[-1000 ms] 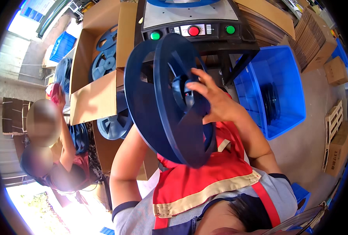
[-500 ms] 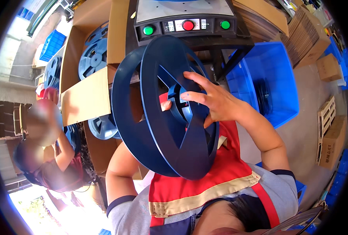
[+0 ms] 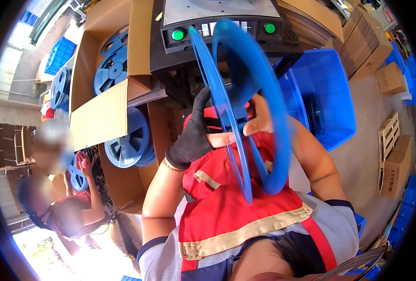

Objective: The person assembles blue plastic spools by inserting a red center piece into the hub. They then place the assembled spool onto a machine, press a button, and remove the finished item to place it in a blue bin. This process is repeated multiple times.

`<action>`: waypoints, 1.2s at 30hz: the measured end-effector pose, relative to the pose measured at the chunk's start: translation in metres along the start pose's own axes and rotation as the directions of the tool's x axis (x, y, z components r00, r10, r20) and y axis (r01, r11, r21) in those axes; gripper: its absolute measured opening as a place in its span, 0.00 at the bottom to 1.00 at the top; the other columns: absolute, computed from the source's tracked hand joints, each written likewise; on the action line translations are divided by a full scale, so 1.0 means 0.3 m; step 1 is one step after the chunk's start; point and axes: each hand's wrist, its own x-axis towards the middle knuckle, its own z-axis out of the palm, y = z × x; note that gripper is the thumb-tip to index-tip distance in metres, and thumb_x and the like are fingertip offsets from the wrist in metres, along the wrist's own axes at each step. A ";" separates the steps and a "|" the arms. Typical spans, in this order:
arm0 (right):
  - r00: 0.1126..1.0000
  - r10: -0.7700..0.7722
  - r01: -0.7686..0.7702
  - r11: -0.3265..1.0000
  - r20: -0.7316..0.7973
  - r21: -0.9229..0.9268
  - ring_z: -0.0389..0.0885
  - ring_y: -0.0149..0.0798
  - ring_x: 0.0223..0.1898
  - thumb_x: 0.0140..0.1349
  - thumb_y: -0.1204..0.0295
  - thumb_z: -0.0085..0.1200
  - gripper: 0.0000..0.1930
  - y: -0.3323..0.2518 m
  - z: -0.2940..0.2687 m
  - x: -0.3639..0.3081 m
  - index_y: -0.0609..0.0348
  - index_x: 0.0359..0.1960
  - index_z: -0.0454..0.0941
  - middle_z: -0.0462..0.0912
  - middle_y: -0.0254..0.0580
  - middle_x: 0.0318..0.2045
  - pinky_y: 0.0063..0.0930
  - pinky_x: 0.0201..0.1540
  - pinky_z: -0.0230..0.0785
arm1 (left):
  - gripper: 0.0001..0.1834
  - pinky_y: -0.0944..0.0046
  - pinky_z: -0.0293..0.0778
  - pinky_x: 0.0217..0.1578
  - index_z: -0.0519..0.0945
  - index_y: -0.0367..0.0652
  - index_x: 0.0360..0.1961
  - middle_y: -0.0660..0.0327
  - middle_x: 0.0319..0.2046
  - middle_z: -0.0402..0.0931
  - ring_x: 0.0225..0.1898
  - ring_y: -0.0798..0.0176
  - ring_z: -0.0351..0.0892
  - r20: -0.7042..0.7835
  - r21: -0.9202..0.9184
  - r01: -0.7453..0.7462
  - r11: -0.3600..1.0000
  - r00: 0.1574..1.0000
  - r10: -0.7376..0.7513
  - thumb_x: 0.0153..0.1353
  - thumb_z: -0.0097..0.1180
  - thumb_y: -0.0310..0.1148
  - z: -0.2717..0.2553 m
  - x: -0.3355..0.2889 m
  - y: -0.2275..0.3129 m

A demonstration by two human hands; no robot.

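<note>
A blue plastic reel [image 3: 236, 100] with two spoked flanges is held up in front of my red apron, nearly edge-on and slightly blurred. My left hand [image 3: 192, 136], in a black glove with bare fingertips showing, grips it from the left flange near the hub. From the right side my bare right hand [image 3: 260, 116] is closed on it near the hub, partly hidden by the right flange. The top of the reel overlaps the front panel of the machine [image 3: 170, 35], covering the red button; its green buttons still show at both sides.
Blue reels [image 3: 128, 138] lie in open cardboard boxes [image 3: 100, 114] at left. A blue bin [image 3: 337, 93] holding dark reels stands at right. Farther right are flattened cartons [image 3: 365, 44] and a wooden pallet [image 3: 390, 140]. A co-worker [image 3: 84, 206] handles a blue reel at far left.
The reel has turned from facing me obliquely to nearly edge-on, and moved right and up. My left hand has come into sight from behind it; my right hand has shifted toward the hub.
</note>
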 end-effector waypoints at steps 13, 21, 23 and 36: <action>0.997 -0.072 0.072 0.997 -0.013 -0.037 0.58 0.48 0.68 0.29 0.48 0.77 0.64 0.018 0.000 -0.002 0.62 0.68 0.53 0.62 0.51 0.65 0.34 0.68 0.52 | 0.52 0.62 0.68 0.55 0.53 0.43 0.68 0.56 0.60 0.63 0.59 0.62 0.65 0.019 0.059 -0.033 0.998 0.999 0.032 0.46 0.73 0.36 -0.004 0.021 0.005; 1.000 0.000 0.001 1.000 -0.023 0.024 0.60 0.49 0.66 0.32 0.46 0.76 0.62 0.017 0.002 -0.012 0.62 0.68 0.53 0.61 0.52 0.64 0.36 0.64 0.59 | 0.33 0.63 0.71 0.51 0.69 0.37 0.56 0.60 0.44 0.75 0.47 0.67 0.74 0.030 0.061 -0.019 0.998 0.999 0.017 0.50 0.69 0.32 0.014 0.023 0.034; 0.999 0.010 -0.011 1.000 -0.035 -0.010 0.63 0.48 0.64 0.33 0.47 0.76 0.62 0.021 -0.001 -0.015 0.62 0.68 0.52 0.60 0.52 0.64 0.35 0.61 0.63 | 0.27 0.65 0.72 0.48 0.74 0.36 0.52 0.62 0.41 0.77 0.44 0.68 0.75 0.021 0.048 -0.049 0.998 0.999 0.048 0.50 0.68 0.31 0.023 0.025 0.037; 0.994 -0.054 0.054 0.999 -0.094 -0.007 0.80 0.44 0.46 0.35 0.52 0.77 0.61 0.062 0.004 -0.019 0.62 0.68 0.50 0.57 0.53 0.62 0.30 0.49 0.74 | 0.24 0.69 0.73 0.41 0.77 0.37 0.49 0.65 0.37 0.79 0.38 0.72 0.76 -0.029 0.014 0.032 0.999 0.999 -0.032 0.50 0.68 0.30 0.031 0.033 0.019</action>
